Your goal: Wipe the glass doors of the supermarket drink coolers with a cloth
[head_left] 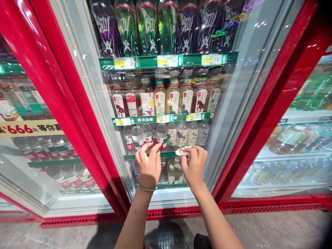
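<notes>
My right hand (194,166) pinches a crumpled white tissue (183,151) between its thumb and fingers. It is in front of the cooler's glass door (225,100), level with the lower shelves. To its left is my left hand (149,166), with bent fingers apart and nothing visible in them. A thin band (146,188) circles that wrist. Behind the left fingertips stand clear water bottles (147,133) with red labels. Pale illustrated bottles (182,134) stand behind the right hand. Whether either hand touches the glass, I cannot tell.
Red frames (103,155) border the door. Tea bottles (173,98) fill a middle shelf, with purple and green drinks (146,29) above. Green price rails (147,62) edge the shelves. More stocked coolers stand left and right. Below lies a grey floor (280,230).
</notes>
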Demonstrator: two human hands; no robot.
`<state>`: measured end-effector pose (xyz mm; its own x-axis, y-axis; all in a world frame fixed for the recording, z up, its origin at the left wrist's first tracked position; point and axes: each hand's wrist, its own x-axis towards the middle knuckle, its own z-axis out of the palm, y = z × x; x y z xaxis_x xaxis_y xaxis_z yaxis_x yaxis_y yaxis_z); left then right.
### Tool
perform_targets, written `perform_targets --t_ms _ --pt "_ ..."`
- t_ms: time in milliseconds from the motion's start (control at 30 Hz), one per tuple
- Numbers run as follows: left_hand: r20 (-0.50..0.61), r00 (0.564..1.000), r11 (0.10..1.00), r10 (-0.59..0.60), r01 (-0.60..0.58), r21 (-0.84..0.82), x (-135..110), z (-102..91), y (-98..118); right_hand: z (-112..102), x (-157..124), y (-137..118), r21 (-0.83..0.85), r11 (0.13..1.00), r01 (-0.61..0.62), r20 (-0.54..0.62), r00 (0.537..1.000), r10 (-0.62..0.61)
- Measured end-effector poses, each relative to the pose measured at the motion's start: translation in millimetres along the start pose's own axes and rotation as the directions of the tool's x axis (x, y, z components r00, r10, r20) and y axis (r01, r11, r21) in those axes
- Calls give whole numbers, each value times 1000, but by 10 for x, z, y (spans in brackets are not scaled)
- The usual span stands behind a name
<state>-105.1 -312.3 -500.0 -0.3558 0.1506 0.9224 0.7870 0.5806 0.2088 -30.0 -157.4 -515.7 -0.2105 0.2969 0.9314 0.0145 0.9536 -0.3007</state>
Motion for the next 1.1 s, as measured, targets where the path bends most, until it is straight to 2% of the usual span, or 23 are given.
perform_targets --t_ms 133,233,400,533,600,733,800,967,1033,1100 --pt "6 1000 1000 -15 14 7 -5 -7 5 21 -26 -65 33 994 103 90 990 -106" --pt "-9 999 999 -47 47 0 -1 -11 49 24 -15 -109 66 984 164 83 982 -169" --pt "-13 999 999 -52 52 -13 7 -10 73 55 -53 -91 19 999 31 0 1000 -31" --pt "-15 998 998 -54 54 -20 6 -8 60 76 -73 -136 42 991 127 96 987 -130" --pt "-15 999 999 -51 50 -18 5 -9 59 59 -44 -134 55 986 161 88 982 -165" --pt "-10 998 998 -57 57 -3 4 -10 56 25 -11 -43 26 1000 5 -33 999 -4" --pt "-7 999 999 -44 44 -1 6 -8 50 28 -27 -16 14 999 -38 -43 998 38" --pt "-23 999 999 -39 38 -18 10 4 65 19 -19 -57 56 993 104 90 990 -109" --pt "-31 999 999 -45 44 -15 10 9 80 12 -2 -41 63 991 116 54 991 -119" --pt "-35 999 999 -42 42 -9 7 14 88 23 -11 -2 36 998 46 -33 998 -45"
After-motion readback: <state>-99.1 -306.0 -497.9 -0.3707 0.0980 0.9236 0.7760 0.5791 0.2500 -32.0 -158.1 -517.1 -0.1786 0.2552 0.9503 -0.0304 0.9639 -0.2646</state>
